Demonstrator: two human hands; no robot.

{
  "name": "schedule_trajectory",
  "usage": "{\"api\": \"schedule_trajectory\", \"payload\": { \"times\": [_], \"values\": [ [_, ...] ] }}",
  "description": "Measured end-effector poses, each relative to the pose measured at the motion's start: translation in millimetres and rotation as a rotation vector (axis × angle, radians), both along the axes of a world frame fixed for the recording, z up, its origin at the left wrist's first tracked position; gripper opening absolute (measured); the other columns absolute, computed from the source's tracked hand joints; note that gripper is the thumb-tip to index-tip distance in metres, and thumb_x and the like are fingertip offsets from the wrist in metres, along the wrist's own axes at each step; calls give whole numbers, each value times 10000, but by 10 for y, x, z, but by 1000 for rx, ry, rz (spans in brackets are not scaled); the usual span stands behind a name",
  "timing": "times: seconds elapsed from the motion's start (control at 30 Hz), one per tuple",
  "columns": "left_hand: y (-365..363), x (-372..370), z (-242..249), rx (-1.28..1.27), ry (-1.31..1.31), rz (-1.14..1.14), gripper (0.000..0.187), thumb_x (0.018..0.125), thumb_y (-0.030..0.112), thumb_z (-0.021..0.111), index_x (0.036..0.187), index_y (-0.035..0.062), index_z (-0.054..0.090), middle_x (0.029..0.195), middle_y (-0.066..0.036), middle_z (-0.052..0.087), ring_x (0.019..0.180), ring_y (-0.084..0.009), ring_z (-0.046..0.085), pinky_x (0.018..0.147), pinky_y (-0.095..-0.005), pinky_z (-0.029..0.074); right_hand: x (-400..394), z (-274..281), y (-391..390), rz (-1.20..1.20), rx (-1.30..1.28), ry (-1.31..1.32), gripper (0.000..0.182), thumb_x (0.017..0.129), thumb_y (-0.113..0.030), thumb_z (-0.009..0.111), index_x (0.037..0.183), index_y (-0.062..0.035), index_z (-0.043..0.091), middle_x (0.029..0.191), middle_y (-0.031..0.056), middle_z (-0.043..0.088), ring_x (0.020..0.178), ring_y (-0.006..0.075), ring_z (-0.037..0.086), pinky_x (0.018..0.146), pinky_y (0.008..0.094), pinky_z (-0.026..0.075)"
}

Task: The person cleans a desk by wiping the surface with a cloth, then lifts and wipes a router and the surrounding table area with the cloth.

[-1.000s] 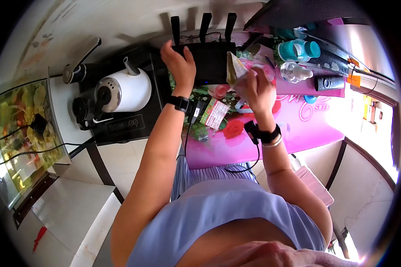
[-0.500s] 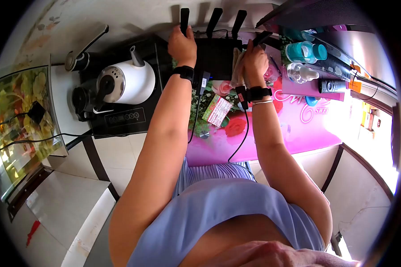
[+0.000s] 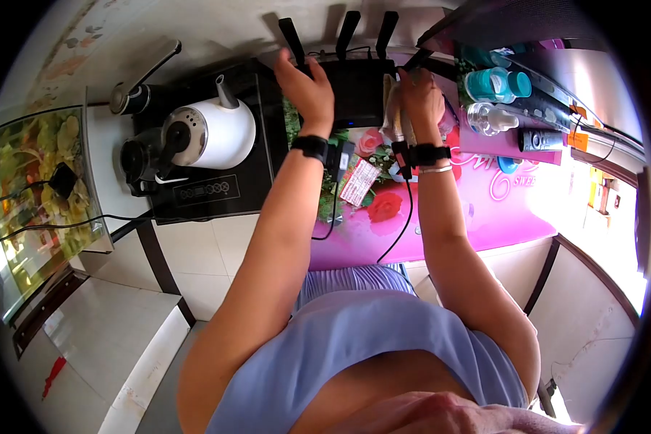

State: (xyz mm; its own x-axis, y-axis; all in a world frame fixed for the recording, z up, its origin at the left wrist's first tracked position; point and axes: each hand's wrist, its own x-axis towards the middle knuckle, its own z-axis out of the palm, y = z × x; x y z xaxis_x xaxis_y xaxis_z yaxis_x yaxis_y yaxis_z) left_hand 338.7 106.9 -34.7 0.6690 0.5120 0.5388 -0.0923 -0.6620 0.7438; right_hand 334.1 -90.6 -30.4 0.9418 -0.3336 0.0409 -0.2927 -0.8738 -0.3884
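Observation:
A black router [image 3: 356, 94] with several upright antennas lies at the back of the table against the wall. My left hand [image 3: 307, 94] is off its left side, fingers apart and holding nothing, just below the left antenna [image 3: 290, 37], which leans left. At the router's right corner, my right hand [image 3: 423, 100] has its fingers bent closed at the base of the low-tilted right antenna [image 3: 417, 58]; the fingertips are partly hidden. A clear plastic packet [image 3: 393, 108] lies beside that hand. Both wrists wear black bands with cabled modules.
To the left, a white kettle [image 3: 220, 134] stands on a black induction cooktop [image 3: 206, 191]. A red-and-white printed card [image 3: 359, 181] lies on the pink floral table cover [image 3: 477, 224]. A teal-capped bottle [image 3: 495, 85], a clear bottle [image 3: 490, 119] and a dark cylinder [image 3: 539, 139] are at right.
My left hand has let go of the left antenna and moved down and right, its fingers opening. That antenna now tilts left. My right hand has shifted slightly down and right.

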Motion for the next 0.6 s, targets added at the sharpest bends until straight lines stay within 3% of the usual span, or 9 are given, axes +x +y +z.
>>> {"api": "schedule_trajectory", "payload": {
  "times": [0.07,0.13,0.2,0.27,0.33,0.4,0.47,0.5,0.6],
  "values": [
    [-111,-48,75,28,-32,-17,387,818,214,676,1083,-32,540,990,-208,570,965,-394,529,875,-447,423,-171,149,75,-20,-10,-38,423,859,-491,556,1061,-120,570,853,221,670,802,413,648,697,496,504],
    [-187,34,-15,180,107,-208,432,808,259,696,1086,-35,547,996,-207,584,973,-391,541,864,-441,433,-368,305,92,-39,-23,-70,407,844,-475,585,1066,-135,557,827,209,672,773,402,652,675,495,501],
    [-205,190,-41,234,123,-171,450,802,342,693,1035,-31,598,963,-202,616,931,-385,576,809,-444,464,-520,441,99,57,5,81,364,841,-435,599,1057,-145,561,764,185,669,720,389,651,641,497,489],
    [-202,292,6,343,345,-177,438,808,413,661,925,-9,663,843,-190,648,802,-379,616,733,-446,492,-739,551,99,79,24,76,328,843,-397,605,1054,-149,565,694,165,655,679,376,649,608,487,489],
    [-204,378,-64,360,332,-162,425,808,432,652,854,10,675,774,-179,644,736,-373,617,686,-450,491,-973,581,73,209,128,-71,291,853,-361,600,1046,-146,572,659,149,645,628,365,642,557,462,491],
    [-219,429,-139,381,310,-150,424,808,450,643,783,30,687,705,-168,639,669,-367,617,640,-453,490,-1151,598,25,204,126,-44,246,853,-332,613,1004,-139,599,641,137,637,591,345,638,513,436,488],
    [-236,436,-209,370,280,-139,317,799,381,651,685,85,644,664,-102,616,686,-325,608,630,-444,423,-1294,539,-64,246,111,-119,174,833,-254,665,958,-133,656,628,81,641,518,268,627,465,362,464],
    [-238,428,-190,374,281,-143,317,799,381,651,685,85,644,664,-102,616,686,-325,608,630,-444,423,-1325,647,-78,206,160,-117,187,810,-278,682,923,-130,657,601,111,627,521,294,627,485,385,483],
    [-249,383,-131,441,284,-130,404,834,448,621,698,71,667,621,-157,615,607,-358,605,544,-457,427,-1376,893,-196,91,371,-142,108,835,-186,675,910,-109,676,565,64,612,457,179,603,445,291,438]
  ]
}}
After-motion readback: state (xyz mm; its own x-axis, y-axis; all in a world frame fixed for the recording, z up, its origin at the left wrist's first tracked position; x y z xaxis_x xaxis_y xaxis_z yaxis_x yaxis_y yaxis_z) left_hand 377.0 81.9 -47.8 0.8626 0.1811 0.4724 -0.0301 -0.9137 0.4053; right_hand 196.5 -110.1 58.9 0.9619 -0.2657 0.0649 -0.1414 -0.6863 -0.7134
